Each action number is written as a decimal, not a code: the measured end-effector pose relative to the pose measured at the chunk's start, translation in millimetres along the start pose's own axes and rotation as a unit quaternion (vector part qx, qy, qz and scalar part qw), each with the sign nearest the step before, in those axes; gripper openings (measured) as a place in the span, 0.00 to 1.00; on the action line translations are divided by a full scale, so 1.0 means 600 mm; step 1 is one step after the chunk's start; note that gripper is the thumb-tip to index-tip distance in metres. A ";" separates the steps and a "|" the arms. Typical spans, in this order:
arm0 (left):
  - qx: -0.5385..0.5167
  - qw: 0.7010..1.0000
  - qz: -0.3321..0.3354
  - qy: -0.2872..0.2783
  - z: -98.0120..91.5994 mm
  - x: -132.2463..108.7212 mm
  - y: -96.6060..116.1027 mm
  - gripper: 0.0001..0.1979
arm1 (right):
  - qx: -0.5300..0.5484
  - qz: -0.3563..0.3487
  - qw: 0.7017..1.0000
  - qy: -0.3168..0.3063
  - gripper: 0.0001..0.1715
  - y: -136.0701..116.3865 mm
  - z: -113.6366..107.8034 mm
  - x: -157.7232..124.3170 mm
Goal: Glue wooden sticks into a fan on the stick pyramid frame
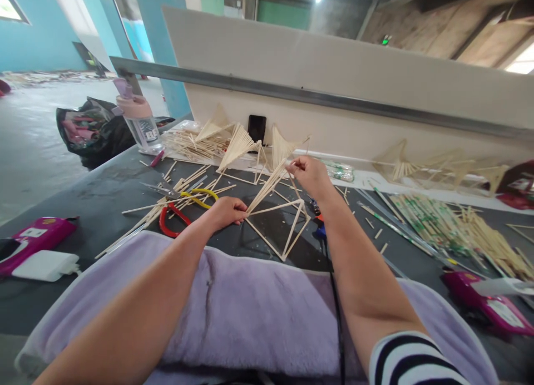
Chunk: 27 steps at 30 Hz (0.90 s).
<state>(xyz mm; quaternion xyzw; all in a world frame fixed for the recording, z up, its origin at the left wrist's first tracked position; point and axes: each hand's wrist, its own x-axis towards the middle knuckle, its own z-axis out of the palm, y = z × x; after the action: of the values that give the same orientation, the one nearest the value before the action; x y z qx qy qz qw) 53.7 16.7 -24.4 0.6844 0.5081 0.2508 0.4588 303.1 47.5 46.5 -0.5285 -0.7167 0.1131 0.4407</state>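
In the middle of the table stands a small open frame of thin wooden sticks (266, 240), with a fan of sticks (267, 190) rising from its left corner. My left hand (228, 212) pinches that left corner, where the stick ends meet. My right hand (309, 174) is closed at the upper end of the fan, thumb and fingertips together on a stick. Left of my left hand lie scissors (169, 221) with one red and one yellow handle, among loose sticks (142, 223). A blue and orange tool (320, 229) with a black cord is partly hidden by my right forearm.
Finished-looking fan-shaped stick pieces (238, 146) stand along the back, near a black phone (257, 129). A bottle (139, 123) is at back left. Bundled sticks (434, 223) lie right. Magenta devices (39, 243) sit at both sides. A lilac cloth (258, 312) covers my lap.
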 end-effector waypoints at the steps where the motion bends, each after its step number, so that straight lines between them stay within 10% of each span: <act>1: -0.003 1.000 0.000 -0.001 0.000 0.000 0.001 0.07 | -0.022 -0.013 1.000 0.018 0.11 0.001 0.000 0.001; 27: -0.009 1.000 0.002 -0.006 -0.001 -0.004 0.004 0.10 | 0.278 0.088 0.956 0.006 0.20 0.027 0.038 -0.004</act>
<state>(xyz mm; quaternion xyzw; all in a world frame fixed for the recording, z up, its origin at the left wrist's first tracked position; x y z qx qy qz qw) 53.3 14.5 -21.5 0.6827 0.5015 0.2527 0.4675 296.7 59.4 21.7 -0.4466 -0.6048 0.3435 0.5628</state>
